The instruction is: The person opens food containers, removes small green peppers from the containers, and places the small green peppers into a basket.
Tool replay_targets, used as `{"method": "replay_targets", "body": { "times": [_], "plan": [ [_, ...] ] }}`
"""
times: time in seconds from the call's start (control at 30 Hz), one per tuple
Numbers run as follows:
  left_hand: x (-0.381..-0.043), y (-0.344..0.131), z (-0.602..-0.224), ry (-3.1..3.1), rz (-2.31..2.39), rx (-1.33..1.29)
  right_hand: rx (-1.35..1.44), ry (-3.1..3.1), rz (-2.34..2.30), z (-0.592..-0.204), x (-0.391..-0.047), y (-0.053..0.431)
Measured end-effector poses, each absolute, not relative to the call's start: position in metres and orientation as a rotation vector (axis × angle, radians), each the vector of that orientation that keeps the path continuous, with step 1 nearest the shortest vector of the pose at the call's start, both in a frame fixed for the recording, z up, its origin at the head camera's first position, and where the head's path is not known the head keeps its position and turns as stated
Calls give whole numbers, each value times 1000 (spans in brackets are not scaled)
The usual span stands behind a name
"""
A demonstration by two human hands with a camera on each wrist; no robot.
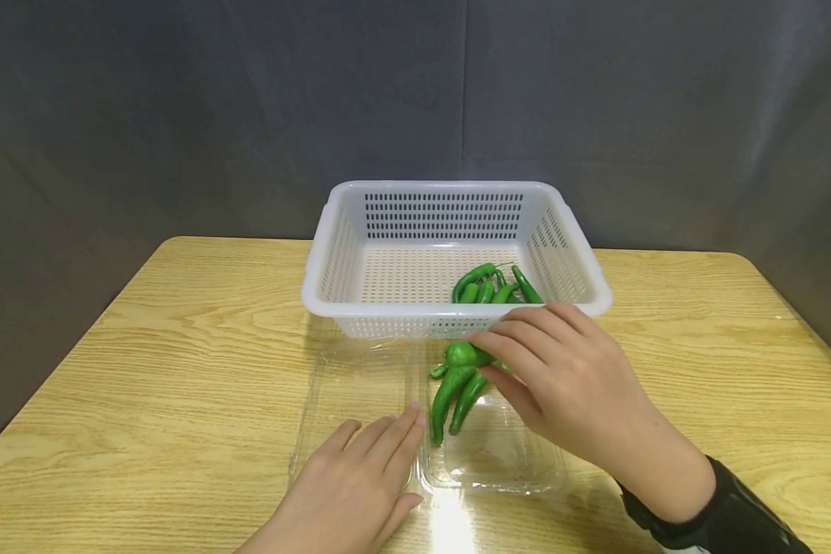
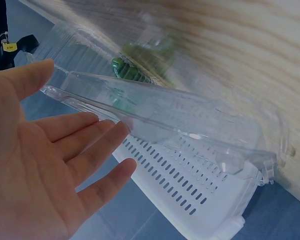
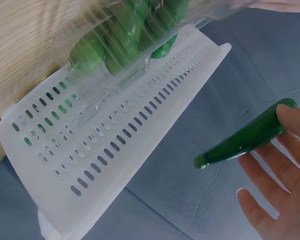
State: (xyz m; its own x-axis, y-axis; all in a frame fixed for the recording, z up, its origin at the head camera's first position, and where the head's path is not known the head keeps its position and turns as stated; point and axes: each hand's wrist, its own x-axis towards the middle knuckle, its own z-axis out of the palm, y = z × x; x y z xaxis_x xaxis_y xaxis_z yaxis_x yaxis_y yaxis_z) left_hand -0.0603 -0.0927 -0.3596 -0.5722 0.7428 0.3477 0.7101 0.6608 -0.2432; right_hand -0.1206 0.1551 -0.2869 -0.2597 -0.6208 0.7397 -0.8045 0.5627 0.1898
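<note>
My right hand (image 1: pixel 561 369) pinches a green pepper (image 3: pixel 245 134) between thumb and fingers, above the right half of a clear plastic clamshell box (image 1: pixel 505 454). Several other green peppers (image 1: pixel 446 404) lie in that half, below the held one. My left hand (image 1: pixel 360 469) rests with straight fingers over the box's left half, its fingertips near the fold in the middle. In the left wrist view the same hand (image 2: pixel 65 160) is spread beside the clear plastic edge; whether it presses on it is hard to tell.
A white perforated basket (image 1: pixel 457 310) stands behind the clamshell box, with several green peppers (image 1: pixel 485 292) in its right front corner. The wooden table (image 1: pixel 145 385) ends at a dark grey cloth backdrop (image 1: pixel 249 115).
</note>
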Motion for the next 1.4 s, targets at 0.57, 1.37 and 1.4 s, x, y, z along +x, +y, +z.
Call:
{"method": "replay_targets", "body": {
  "times": [0.57, 1.37, 1.4],
  "plan": [
    [-60, -93, -360, -2446, 115, -1132, 1060, -2031, 273, -295, -132, 165],
    [-59, -92, -360, -2459, 164, -1126, 993, -2079, 296, -297, -135, 168],
    [-59, -92, -360, -2458, 163, -1127, 991, -2092, 294, -297, -135, 168]
  ]
}}
